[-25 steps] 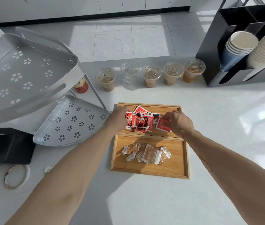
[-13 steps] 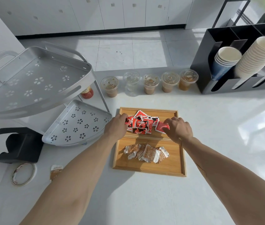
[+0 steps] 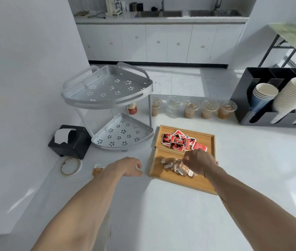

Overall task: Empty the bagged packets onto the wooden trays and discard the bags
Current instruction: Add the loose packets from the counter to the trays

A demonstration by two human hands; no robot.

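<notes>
Red packets (image 3: 181, 141) printed in black and white lie on a honey-brown wooden tray (image 3: 207, 137); at its 6 o'clock, tan-and-white packets (image 3: 175, 164) on a matching tray (image 3: 161, 175). At 9 o'clock, a silver corner rack (image 3: 107, 91) with flower-shaped perforations. At 2 o'clock, a black cup holder (image 3: 243, 98) with white and blue cups (image 3: 263, 95).

A silver corner rack (image 3: 107, 91) stands beside five lidded drinks (image 3: 191, 108) and a black cup holder (image 3: 263, 98).

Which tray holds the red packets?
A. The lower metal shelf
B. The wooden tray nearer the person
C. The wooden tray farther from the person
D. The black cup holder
C: the red packets lie heaped in the farther wooden tray, next to the row of lidded drinks; the nearer wooden tray holds brown packets.
</notes>
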